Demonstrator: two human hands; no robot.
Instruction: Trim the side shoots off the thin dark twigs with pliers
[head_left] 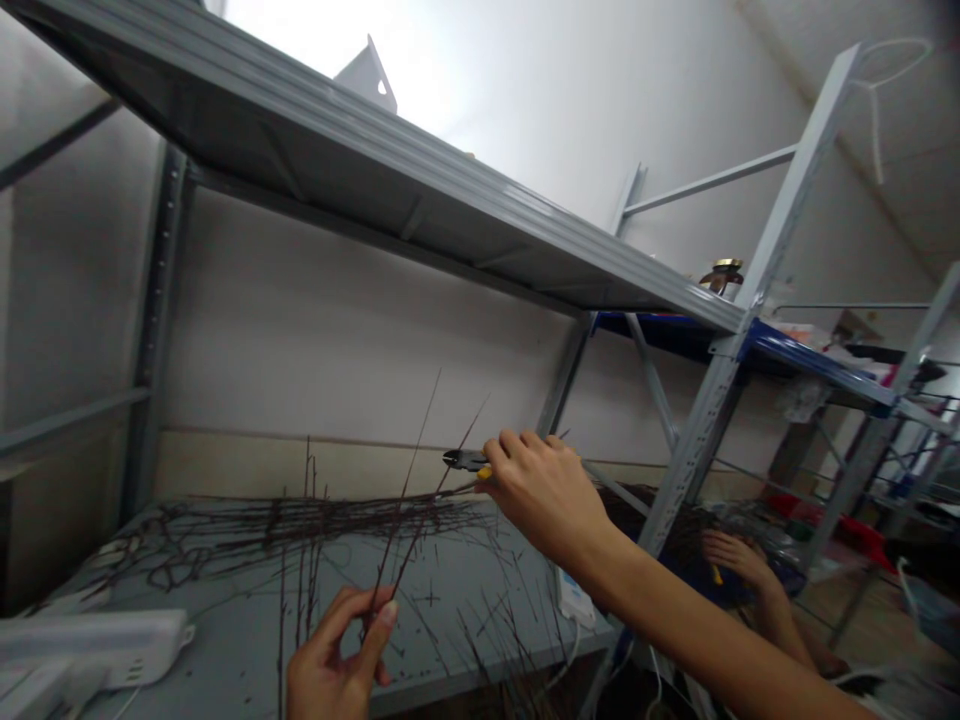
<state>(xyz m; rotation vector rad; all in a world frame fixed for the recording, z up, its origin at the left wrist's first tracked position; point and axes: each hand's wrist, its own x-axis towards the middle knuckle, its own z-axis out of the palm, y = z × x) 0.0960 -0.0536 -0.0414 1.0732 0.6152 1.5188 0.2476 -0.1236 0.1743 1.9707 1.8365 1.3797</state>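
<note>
My left hand (341,655) pinches the lower ends of two thin dark twigs (403,495) between thumb and fingertips. They rise in a narrow V above the grey shelf top (442,625). My right hand (544,490) is wrapped round cutting pliers (466,460) with black jaws and a bit of yellow on the handle. The jaws point left, at the upper part of the right-hand twig; whether they touch it I cannot tell. Most of the handles are hidden by my fingers. Behind my hands a long bundle of dark twigs (277,522) lies across the shelf top.
A white power strip (135,640) sits at the front left, and a white adapter (575,600) near the right end. Loose twigs (510,630) overhang the front edge. A metal shelf (450,190) spans overhead. Beyond the upright post (694,450), another person's hand (739,560) is among twigs.
</note>
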